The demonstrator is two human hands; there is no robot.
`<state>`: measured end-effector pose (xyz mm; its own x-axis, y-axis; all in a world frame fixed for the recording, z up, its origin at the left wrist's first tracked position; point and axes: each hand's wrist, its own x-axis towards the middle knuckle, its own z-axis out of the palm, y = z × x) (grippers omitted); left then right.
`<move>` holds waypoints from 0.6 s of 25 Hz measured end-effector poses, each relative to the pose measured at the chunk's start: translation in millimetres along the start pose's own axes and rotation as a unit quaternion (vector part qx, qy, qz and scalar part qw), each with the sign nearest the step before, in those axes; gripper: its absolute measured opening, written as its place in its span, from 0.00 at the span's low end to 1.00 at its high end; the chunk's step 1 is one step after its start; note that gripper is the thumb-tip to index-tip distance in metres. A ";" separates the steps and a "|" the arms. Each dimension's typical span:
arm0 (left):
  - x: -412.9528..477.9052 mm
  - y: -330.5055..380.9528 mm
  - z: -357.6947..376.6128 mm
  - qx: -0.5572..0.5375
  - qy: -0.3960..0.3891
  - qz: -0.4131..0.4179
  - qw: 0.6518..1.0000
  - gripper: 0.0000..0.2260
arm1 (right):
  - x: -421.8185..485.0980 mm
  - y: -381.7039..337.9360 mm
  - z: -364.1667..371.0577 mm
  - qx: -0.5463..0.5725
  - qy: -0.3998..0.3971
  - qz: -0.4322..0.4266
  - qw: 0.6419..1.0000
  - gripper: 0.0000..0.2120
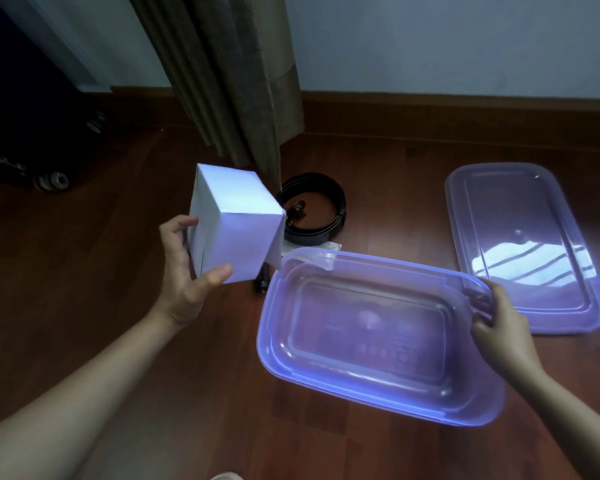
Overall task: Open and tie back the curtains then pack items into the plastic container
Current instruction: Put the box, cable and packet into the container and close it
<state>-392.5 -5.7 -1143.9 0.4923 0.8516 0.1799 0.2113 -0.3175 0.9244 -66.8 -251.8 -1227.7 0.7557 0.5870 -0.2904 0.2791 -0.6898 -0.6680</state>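
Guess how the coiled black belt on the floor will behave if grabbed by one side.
The belt would likely go floppy: it lies in a loose coil, nothing binding it, so lifting one side should unwind it. The buckle end looks heavier and would probably dangle. Pushed, it should slide across the smooth wooden floor rather than roll.

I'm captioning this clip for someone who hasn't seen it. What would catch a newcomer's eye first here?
First the white box, held tilted above the wooden floor in the left hand, left of centre. Next the empty, clear purple-tinted plastic container in the middle, its right rim gripped by the right hand, with its lid lying flat to the right. Behind the box, a coiled black belt lies below the curtain.
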 end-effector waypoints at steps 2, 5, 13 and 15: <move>-5.8 23.5 24.7 -0.136 -0.041 -0.021 0.990 0.30 | 0.0 -0.6 0.1 -0.006 0.004 -0.003 1.000 0.28; -16.2 41.5 66.4 -0.403 -0.104 -0.270 0.868 0.33 | -0.3 -1.8 0.0 0.000 0.004 -0.006 1.000 0.27; -44.7 19.9 137.8 -0.347 -0.110 -0.574 0.734 0.15 | -1.2 -4.3 -0.8 0.003 -0.001 0.003 1.000 0.29; -42.0 12.8 139.9 -0.277 -0.084 -0.573 0.766 0.14 | -1.8 -4.3 -0.9 0.006 -0.003 0.007 1.000 0.29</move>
<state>-292.3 -104.0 -1186.6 0.3630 0.3571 -0.8606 0.2190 0.8651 0.4513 -68.8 -250.3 -1223.7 0.7553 0.5807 -0.3038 0.2623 -0.6926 -0.6719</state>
